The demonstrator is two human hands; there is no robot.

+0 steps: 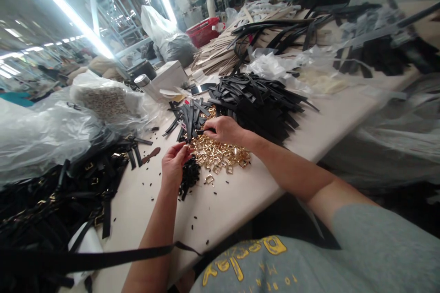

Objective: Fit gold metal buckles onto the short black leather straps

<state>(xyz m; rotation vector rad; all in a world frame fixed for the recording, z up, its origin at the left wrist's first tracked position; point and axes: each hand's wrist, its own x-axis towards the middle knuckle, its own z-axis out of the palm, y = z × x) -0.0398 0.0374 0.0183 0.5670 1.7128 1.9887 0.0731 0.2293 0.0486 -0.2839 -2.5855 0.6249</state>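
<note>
Left hand (174,163): fingers curled narrow, pinching a small gold buckle (187,146) at the fingertips. Right hand (224,130): closed on a black strap (201,132), above the gold buckle pile (220,153) on the table (240,192). Black strap stack (257,100) just behind.

A short black strap (191,124) stands nearly upright between the two hands, its lower end pinched at the fingertips of the left hand (174,164) and its middle gripped by the right hand (224,130). Just beneath lies a loose heap of small gold buckles (220,153), shiny and rectangular, spread on the pale worktop (240,192), a few strays lying just beside the heap's near edge.
</note>
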